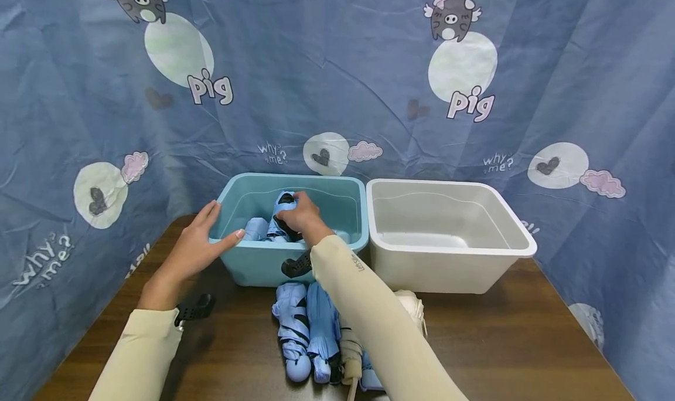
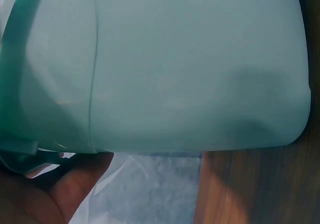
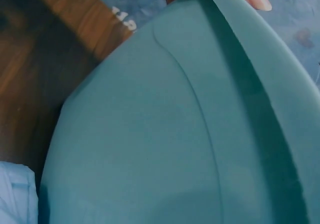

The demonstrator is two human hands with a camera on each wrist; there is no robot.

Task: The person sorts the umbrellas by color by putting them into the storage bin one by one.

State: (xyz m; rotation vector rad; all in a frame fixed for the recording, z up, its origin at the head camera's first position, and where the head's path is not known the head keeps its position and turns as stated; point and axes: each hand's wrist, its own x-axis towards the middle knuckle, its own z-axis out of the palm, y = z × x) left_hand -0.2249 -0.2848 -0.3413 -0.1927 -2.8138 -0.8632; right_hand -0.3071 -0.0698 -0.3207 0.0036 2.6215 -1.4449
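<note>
My right hand (image 1: 302, 214) reaches into the teal bin (image 1: 295, 267) and grips a folded umbrella (image 1: 278, 220) in light blue with black parts, standing at a tilt inside. Beside it in the bin sits a light blue rolled thing (image 1: 256, 229), its lower part hidden by the front wall. At the bin's left front corner my left hand (image 1: 195, 245) holds the rim, thumb over the front edge. The left wrist view shows part of that hand (image 2: 80, 189) under the rim; the right wrist view is mostly bin wall (image 3: 135, 124).
A white bin (image 1: 427, 272) stands right of the teal one. In front lie folded umbrellas: a patterned blue one (image 1: 292, 330), a plain blue one (image 1: 321, 325), a beige one (image 1: 350, 348) and a cream one (image 1: 412, 307), partly behind my right sleeve. A printed blue curtain (image 1: 337, 84) hangs behind the table.
</note>
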